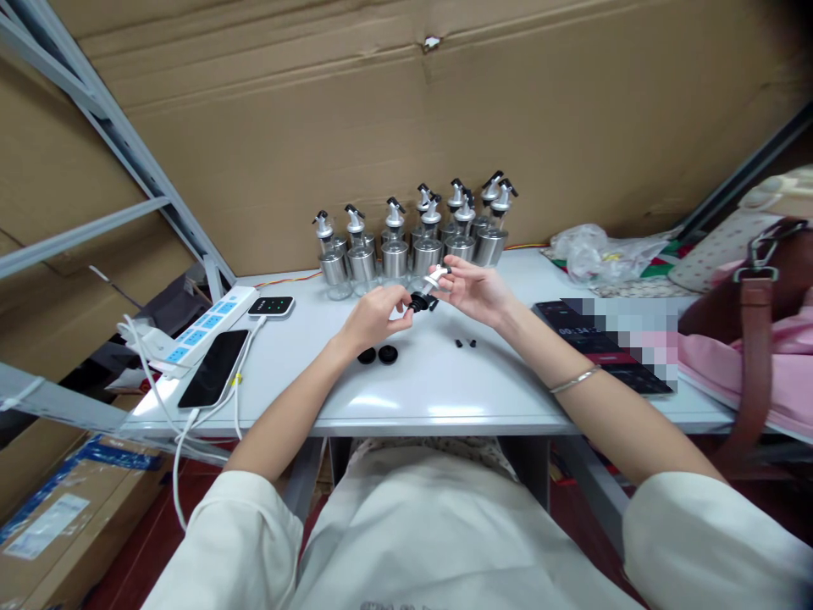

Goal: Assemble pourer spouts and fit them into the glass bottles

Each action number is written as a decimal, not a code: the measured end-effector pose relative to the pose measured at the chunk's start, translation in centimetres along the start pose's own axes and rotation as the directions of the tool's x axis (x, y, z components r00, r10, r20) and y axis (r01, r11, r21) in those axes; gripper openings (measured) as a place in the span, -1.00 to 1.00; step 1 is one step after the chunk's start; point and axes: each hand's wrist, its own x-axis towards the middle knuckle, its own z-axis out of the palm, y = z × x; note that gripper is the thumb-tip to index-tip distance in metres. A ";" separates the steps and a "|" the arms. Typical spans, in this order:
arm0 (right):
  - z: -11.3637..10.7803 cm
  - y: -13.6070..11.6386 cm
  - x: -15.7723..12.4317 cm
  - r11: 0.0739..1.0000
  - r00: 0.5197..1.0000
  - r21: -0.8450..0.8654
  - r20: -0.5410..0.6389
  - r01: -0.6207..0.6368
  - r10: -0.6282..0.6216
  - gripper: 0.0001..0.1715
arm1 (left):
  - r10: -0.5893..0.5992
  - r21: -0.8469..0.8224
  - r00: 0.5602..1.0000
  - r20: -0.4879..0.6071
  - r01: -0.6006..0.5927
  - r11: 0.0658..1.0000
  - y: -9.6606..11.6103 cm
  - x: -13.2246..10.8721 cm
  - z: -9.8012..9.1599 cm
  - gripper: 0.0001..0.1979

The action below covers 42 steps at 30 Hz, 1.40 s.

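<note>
Between my hands, above the table, is a silver pourer spout (434,278) with a black ribbed stopper (417,302) at its lower end. My left hand (383,316) pinches the stopper end. The fingers of my right hand (473,288) are closed around the silver spout end. Two round black caps (388,354) lie on the table below my left hand. To the right, two small black pieces (466,343) rest on the tabletop. Behind my hands stand several glass and steel bottles (395,254) with silver and black pourer spouts on top.
On the left lie a power strip (207,329), a phone (214,368) with white cables and a small white-edged device (271,307). A dark tablet (600,347), a plastic bag (588,252) and a brown-strapped bag (755,339) are on the right. A cardboard wall (285,127) closes off the back.
</note>
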 end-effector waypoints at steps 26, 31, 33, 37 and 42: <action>1.4 0.6 -0.4 0.999 1.000 0.026 0.003 -0.030 0.030 -0.77 | -0.021 0.050 0.999 0.026 0.019 0.999 0.1 0.1 0.2 -0.96; 1.1 0.6 -0.3 0.999 0.999 0.016 0.040 -0.030 0.030 -0.77 | -0.016 0.029 1.000 -0.006 0.016 0.999 0.1 0.1 0.4 -0.96; 1.0 0.6 -0.3 1.000 0.999 0.005 0.049 -0.021 0.021 -0.78 | -0.008 0.005 1.000 -0.025 0.009 1.000 0.1 0.1 0.4 -0.97; 1.0 0.7 -0.2 1.000 0.999 0.010 0.045 -0.004 0.004 -0.76 | 0.007 -0.038 0.999 -0.053 -0.009 0.999 0.2 0.1 0.4 -0.98; 1.1 0.7 -0.2 0.999 0.999 0.034 0.037 -0.004 0.003 -0.74 | 0.006 -0.093 0.999 -0.044 -0.010 0.996 0.3 0.1 0.3 -0.97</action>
